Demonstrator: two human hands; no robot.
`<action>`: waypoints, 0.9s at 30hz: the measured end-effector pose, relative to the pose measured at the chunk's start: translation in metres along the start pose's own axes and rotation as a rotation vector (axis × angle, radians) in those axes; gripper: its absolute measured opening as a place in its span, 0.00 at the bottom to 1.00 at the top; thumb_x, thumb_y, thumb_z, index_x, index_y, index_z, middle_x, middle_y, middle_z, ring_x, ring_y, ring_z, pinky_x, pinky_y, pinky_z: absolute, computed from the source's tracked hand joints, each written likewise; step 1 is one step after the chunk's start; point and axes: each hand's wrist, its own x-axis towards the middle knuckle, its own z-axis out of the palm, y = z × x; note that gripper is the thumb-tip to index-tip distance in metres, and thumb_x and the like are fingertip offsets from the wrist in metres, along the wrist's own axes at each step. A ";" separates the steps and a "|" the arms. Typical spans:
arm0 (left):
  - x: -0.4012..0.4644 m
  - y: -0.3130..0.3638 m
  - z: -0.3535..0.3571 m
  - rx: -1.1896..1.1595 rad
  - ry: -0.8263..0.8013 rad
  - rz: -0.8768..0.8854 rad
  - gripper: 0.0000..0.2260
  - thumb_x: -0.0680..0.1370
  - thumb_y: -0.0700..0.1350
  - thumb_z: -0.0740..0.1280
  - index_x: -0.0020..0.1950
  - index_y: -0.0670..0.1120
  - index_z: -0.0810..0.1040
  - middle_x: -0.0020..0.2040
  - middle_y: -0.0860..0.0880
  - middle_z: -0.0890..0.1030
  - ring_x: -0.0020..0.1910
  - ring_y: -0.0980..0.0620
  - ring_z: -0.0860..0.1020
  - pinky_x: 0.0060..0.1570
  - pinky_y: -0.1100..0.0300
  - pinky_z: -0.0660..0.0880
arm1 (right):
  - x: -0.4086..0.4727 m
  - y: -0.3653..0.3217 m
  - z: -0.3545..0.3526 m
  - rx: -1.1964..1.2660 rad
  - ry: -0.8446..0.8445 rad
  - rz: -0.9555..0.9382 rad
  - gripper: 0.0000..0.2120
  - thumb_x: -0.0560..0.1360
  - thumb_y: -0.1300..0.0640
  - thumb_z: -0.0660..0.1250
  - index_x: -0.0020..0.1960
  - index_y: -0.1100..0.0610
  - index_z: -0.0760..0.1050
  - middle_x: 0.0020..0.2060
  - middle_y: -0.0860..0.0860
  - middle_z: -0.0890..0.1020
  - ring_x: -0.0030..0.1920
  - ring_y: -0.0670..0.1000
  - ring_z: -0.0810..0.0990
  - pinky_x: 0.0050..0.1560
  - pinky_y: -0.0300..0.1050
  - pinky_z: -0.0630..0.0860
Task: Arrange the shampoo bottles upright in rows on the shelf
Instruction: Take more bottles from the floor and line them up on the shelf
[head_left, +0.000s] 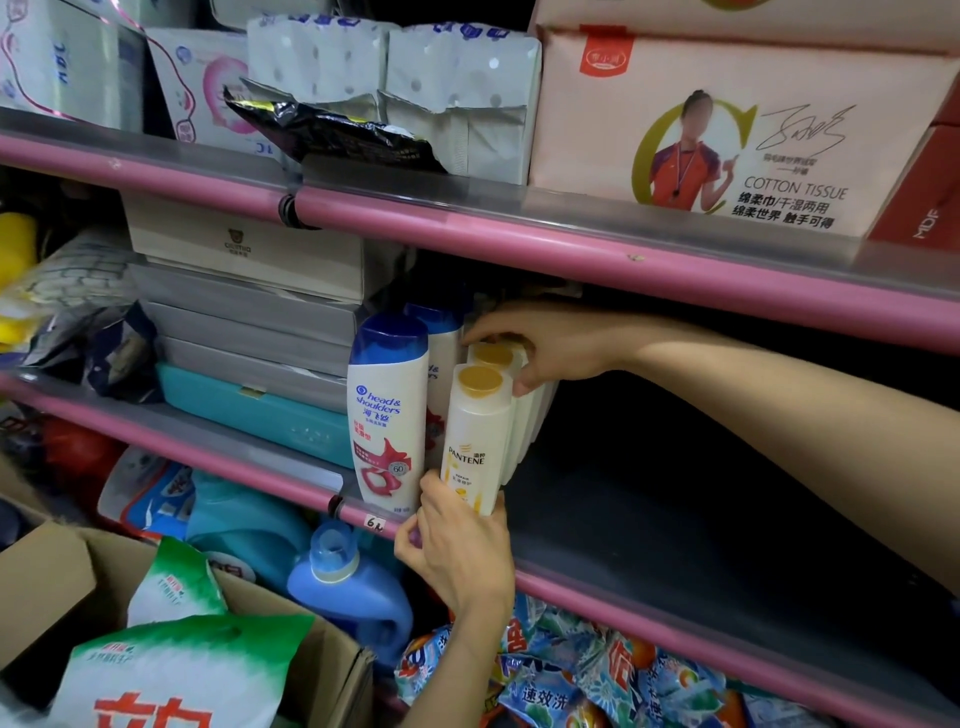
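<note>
- the pink-edged shelf (675, 525) fills the middle of the view, its dark right part bare, with another pink shelf above and more goods below.
- a large pink cotton tissue box (727, 130) sits on the upper shelf at right, beside grey-white tissue packs (415, 67) and a crumpled black wrapper (332, 132).
- a stack of grey-white flat boxes (249, 296) rests on a teal case (249, 410) on the middle shelf, just left of the bottles.
- below, a cardboard box (52, 582) holds green-and-white detergent bags (176, 670); a blue detergent jug (343, 587) and colourful packets (597, 675) lie beside it.
- the head & shoulders bottle (387, 415), white with a blue cap, stands upright at the shelf's front edge; a second like it (441, 338) stands right behind.
- the front pantene bottle (475, 436), cream with a gold cap, stands upright at the shelf edge, touching the head & shoulders bottle's right side.
- the rear pantene bottle (493, 358) stands right behind the front one; more pale bottles behind it are mostly hidden.
- the right hand (550, 348) reaches in from the right, fingers and thumb curled round the rear pantene bottle's top.
- the left hand (457, 545) comes up from below, fingers and thumb pinching the base of the front pantene bottle.
- a small handwritten price tag (374, 522) sits on the shelf rail.
</note>
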 end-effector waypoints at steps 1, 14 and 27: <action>0.000 0.000 -0.002 -0.006 -0.009 -0.001 0.23 0.67 0.53 0.75 0.55 0.47 0.68 0.46 0.49 0.80 0.50 0.49 0.77 0.57 0.55 0.60 | 0.001 -0.001 0.002 0.016 0.008 -0.003 0.31 0.71 0.63 0.70 0.72 0.54 0.65 0.69 0.51 0.68 0.67 0.48 0.67 0.60 0.32 0.64; 0.006 -0.001 -0.035 -0.163 -0.213 0.149 0.23 0.70 0.53 0.73 0.58 0.48 0.65 0.54 0.48 0.78 0.52 0.46 0.78 0.44 0.50 0.77 | 0.000 0.004 0.005 0.029 0.031 0.029 0.30 0.73 0.59 0.69 0.73 0.56 0.64 0.70 0.53 0.68 0.67 0.50 0.68 0.59 0.35 0.64; 0.007 -0.003 -0.038 -0.127 -0.238 0.153 0.23 0.70 0.53 0.74 0.57 0.50 0.66 0.54 0.50 0.79 0.51 0.49 0.78 0.44 0.52 0.78 | -0.002 -0.004 0.002 -0.084 0.072 0.014 0.26 0.74 0.56 0.70 0.70 0.55 0.68 0.64 0.53 0.72 0.62 0.51 0.71 0.58 0.37 0.66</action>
